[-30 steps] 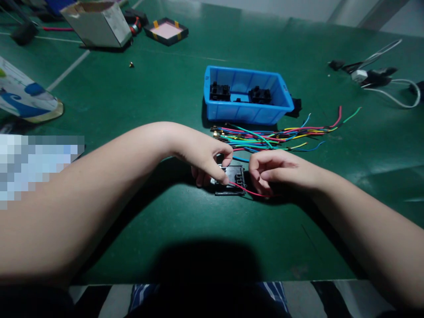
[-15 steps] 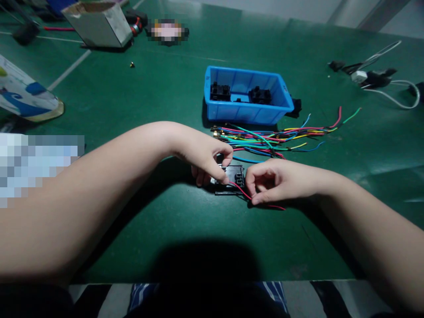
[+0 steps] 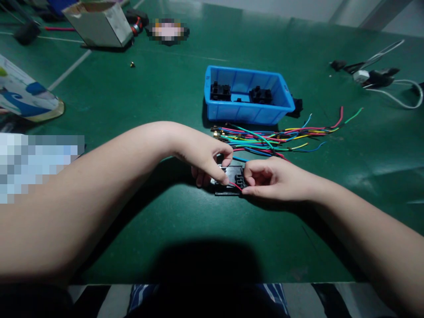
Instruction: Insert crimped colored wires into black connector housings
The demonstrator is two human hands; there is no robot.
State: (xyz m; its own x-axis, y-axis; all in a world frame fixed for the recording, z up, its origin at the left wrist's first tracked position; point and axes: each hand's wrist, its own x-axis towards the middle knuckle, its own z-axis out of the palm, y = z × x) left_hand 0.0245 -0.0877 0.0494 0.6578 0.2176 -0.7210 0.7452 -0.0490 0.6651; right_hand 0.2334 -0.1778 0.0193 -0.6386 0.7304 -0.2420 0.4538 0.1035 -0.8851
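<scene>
A black plastic housing (image 3: 232,193) lies on the green table, with small raised posts at its right end. My left hand (image 3: 213,161) is closed on its left side, thumb pressing near one end of a red wire (image 3: 235,185); the fingertips beyond are partly hidden. The wire runs rightward across the housing to my right hand (image 3: 265,179), which pinches it at the housing's right edge. The wire's far end is hidden by that hand. Just behind both hands lies a bundle of coloured wires (image 3: 258,138) with brass-coloured terminals at its left end.
Behind the wires stands a blue bin (image 3: 248,112) holding several black plastic parts. A white box (image 3: 102,26) sits at the back left, near a small brass-coloured piece (image 3: 132,64). A white cable (image 3: 410,95) with plugs lies at the back right.
My right hand has slid left and slightly up along the red wire, closer to my left hand. The left hand and the housing have stayed in place.
</scene>
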